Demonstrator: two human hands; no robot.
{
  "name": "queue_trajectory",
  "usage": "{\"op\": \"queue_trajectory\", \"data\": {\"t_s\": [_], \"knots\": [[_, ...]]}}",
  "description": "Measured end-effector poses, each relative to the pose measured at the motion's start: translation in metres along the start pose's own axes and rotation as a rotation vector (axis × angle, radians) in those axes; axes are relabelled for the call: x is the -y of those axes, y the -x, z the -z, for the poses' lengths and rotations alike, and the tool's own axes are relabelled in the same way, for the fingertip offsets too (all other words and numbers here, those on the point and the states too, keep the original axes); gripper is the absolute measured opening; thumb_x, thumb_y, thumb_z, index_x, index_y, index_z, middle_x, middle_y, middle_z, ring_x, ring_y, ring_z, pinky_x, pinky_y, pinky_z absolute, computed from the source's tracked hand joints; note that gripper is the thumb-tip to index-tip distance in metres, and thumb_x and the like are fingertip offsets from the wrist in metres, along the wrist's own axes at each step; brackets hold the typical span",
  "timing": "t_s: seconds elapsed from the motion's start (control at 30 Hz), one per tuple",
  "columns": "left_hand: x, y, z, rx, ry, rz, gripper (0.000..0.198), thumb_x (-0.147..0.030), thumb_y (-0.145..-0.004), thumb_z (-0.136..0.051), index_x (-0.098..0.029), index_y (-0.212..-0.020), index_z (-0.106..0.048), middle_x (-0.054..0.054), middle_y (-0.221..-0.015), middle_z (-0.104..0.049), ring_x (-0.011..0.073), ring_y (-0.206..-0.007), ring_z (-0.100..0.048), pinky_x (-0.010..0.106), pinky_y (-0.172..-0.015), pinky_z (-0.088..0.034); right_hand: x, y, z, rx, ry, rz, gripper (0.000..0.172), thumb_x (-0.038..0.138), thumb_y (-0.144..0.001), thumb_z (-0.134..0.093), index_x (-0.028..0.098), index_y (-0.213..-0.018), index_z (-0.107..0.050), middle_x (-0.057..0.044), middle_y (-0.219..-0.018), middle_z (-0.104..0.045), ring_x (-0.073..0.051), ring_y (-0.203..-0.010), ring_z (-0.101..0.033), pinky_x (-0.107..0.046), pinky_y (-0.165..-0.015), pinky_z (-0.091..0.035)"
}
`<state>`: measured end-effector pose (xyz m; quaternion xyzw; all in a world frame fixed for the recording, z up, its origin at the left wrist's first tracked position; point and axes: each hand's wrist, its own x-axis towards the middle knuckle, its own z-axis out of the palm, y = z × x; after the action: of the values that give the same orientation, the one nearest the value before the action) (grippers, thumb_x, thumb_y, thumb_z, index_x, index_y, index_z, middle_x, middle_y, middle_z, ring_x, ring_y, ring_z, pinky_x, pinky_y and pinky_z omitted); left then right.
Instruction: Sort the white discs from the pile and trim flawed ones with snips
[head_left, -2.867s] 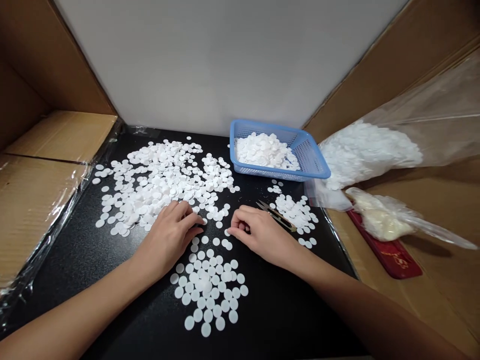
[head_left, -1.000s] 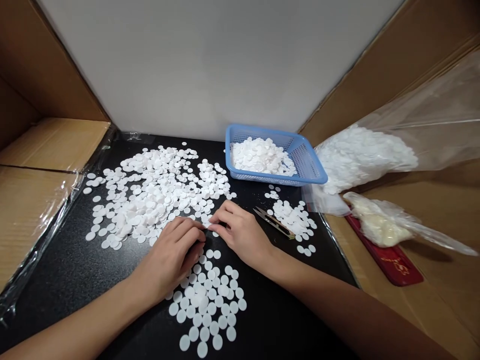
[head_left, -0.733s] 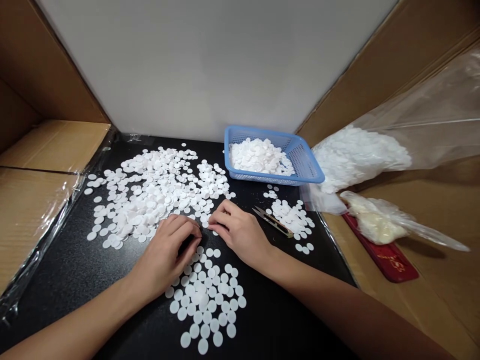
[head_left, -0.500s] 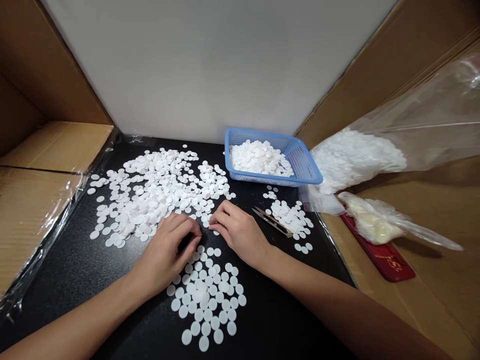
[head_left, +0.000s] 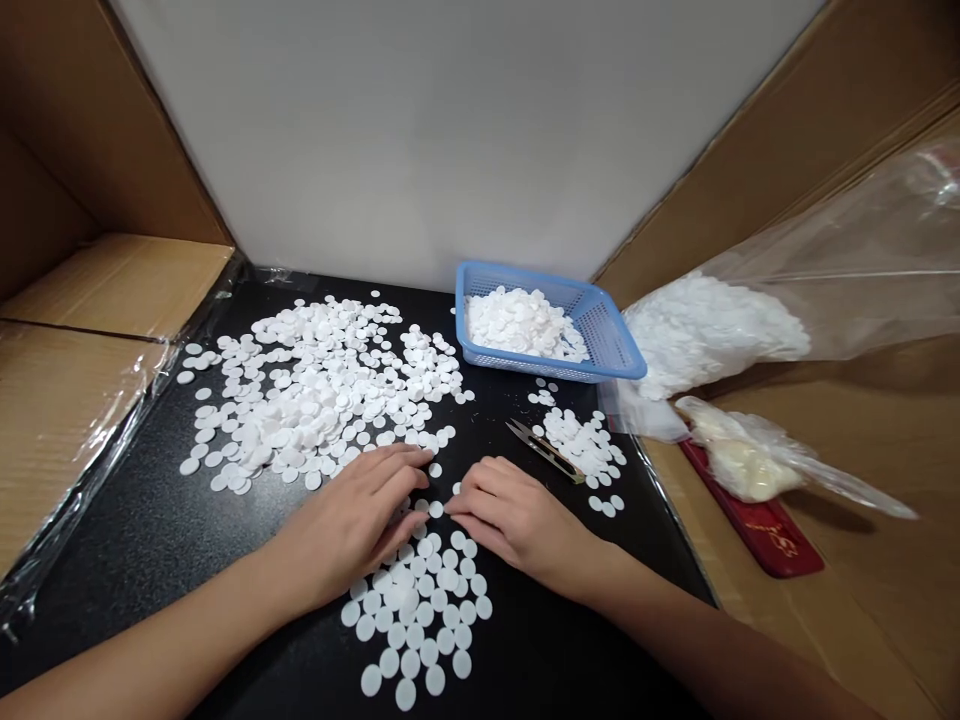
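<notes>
Small white discs lie spread over a black table in a large pile [head_left: 300, 400] at the back left and a flatter group [head_left: 416, 610] at the near middle. My left hand [head_left: 360, 515] rests between the two, fingers curved, fingertips beside a few discs. To its right my right hand [head_left: 517, 515] is low over the table, thumb and fingers drawn together near a single disc [head_left: 436, 509]. Whether either hand pinches a disc is hidden. A smaller disc pile [head_left: 577, 440] lies on the right, with thread snips [head_left: 546, 452] next to it.
A blue basket [head_left: 615, 350] holding white discs stands at the back against a pale wall. Right of it are a clear bag of discs [head_left: 712, 330], a small tied bag [head_left: 742, 460] and a red case [head_left: 780, 545] on cardboard. Cardboard [head_left: 67, 420] also borders the left side.
Both hands have come nearer to me and to the right, along with a few discs between the large pile and the near group. The camera view has shifted slightly.
</notes>
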<state>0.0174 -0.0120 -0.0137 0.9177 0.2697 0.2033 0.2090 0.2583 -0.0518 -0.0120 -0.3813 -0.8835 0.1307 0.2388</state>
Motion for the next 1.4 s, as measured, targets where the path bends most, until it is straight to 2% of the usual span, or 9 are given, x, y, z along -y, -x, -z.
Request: {"op": "queue_trajectory", "data": {"t_s": [0.1,0.2,0.37,0.53,0.8,1.0,1.13,1.3,1.4], "knots": [[0.000,0.000,-0.002,0.035,-0.095,-0.065,0.027,-0.037,-0.101,-0.052,-0.017,-0.119,-0.058,0.012,-0.132,-0.065,0.0279,-0.129,-0.057,0.046,-0.103,-0.052,-0.002,-0.004,0.001,-0.055,-0.116,-0.087,0.014,0.020,-0.101,-0.053,0.017,-0.095,-0.065,-0.003,-0.084,-0.067,-0.016,-0.076,-0.059,-0.032,-0.073,-0.047],[-0.001,0.000,-0.001,0.047,-0.167,-0.104,0.041,-0.044,-0.101,-0.052,-0.015,-0.130,-0.056,0.013,-0.135,-0.065,0.0284,-0.131,-0.056,0.047,-0.105,-0.050,-0.011,-0.018,0.001,-0.145,-0.122,-0.182,0.015,0.014,-0.100,-0.052,0.018,-0.102,-0.066,-0.005,-0.092,-0.065,-0.018,-0.083,-0.061,-0.032,-0.076,-0.051],[-0.001,0.001,0.000,0.105,-0.253,-0.146,0.054,-0.055,-0.099,-0.048,-0.017,-0.138,-0.054,0.010,-0.140,-0.063,0.0292,-0.135,-0.053,0.046,-0.107,-0.046,-0.026,-0.038,-0.006,-0.128,-0.031,-0.117,0.018,0.008,-0.095,-0.056,0.015,-0.107,-0.067,-0.009,-0.098,-0.061,-0.021,-0.089,-0.060,-0.034,-0.078,-0.054],[-0.001,0.003,-0.004,0.083,-0.298,-0.165,0.044,-0.049,-0.102,-0.046,-0.017,-0.129,-0.061,0.009,-0.138,-0.064,0.0301,-0.131,-0.055,0.045,-0.104,-0.044,-0.026,-0.036,-0.010,-0.106,0.051,-0.093,0.012,0.016,-0.097,-0.057,0.017,-0.094,-0.068,-0.009,-0.095,-0.061,-0.020,-0.087,-0.058,-0.033,-0.075,-0.054],[-0.003,0.012,-0.007,0.042,-0.247,-0.124,0.032,-0.036,-0.101,-0.049,-0.021,-0.126,-0.063,0.007,-0.128,-0.070,0.0293,-0.125,-0.058,0.045,-0.104,-0.042,-0.013,-0.017,-0.007,-0.090,0.077,-0.117,0.015,0.018,-0.098,-0.055,0.017,-0.096,-0.070,-0.009,-0.092,-0.062,-0.020,-0.083,-0.059,-0.033,-0.072,-0.053],[-0.009,0.013,-0.001,0.055,-0.231,-0.132,0.030,-0.034,-0.101,-0.051,-0.022,-0.125,-0.063,0.006,-0.123,-0.072,0.0287,-0.119,-0.061,0.044,-0.101,-0.043,-0.012,-0.009,-0.003,-0.161,-0.088,-0.253,0.016,0.013,-0.098,-0.052,0.020,-0.099,-0.067,-0.006,-0.094,-0.064,-0.018,-0.085,-0.064,-0.032,-0.076,-0.056],[-0.009,0.013,0.003,0.071,-0.191,-0.128,0.029,-0.036,-0.101,-0.051,-0.022,-0.125,-0.061,0.005,-0.121,-0.072,0.0285,-0.116,-0.061,0.043,-0.098,-0.043,-0.017,-0.010,-0.003,-0.186,-0.086,-0.353,0.020,0.009,-0.098,-0.050,0.019,-0.102,-0.067,-0.006,-0.093,-0.065,-0.019,-0.086,-0.066,-0.033,-0.077,-0.057],[-0.007,0.008,0.016,0.105,-0.054,-0.081,0.022,-0.034,-0.103,-0.050,-0.024,-0.117,-0.062,0.004,-0.111,-0.071,0.0245,-0.109,-0.063,0.039,-0.092,-0.047,-0.017,-0.012,-0.006,-0.145,-0.102,-0.325,0.017,0.017,-0.097,-0.057,0.019,-0.106,-0.071,-0.005,-0.090,-0.062,-0.017,-0.079,-0.064,-0.031,-0.072,-0.057],[-0.007,0.005,0.022,0.103,0.037,-0.003,0.021,-0.033,-0.104,-0.045,-0.024,-0.111,-0.063,0.006,-0.110,-0.068,0.0218,-0.101,-0.064,0.035,-0.085,-0.050,-0.015,-0.013,-0.006,-0.164,-0.121,-0.310,0.012,0.017,-0.096,-0.059,0.020,-0.098,-0.071,-0.004,-0.089,-0.062,-0.017,-0.078,-0.063,-0.030,-0.072,-0.056]]}}
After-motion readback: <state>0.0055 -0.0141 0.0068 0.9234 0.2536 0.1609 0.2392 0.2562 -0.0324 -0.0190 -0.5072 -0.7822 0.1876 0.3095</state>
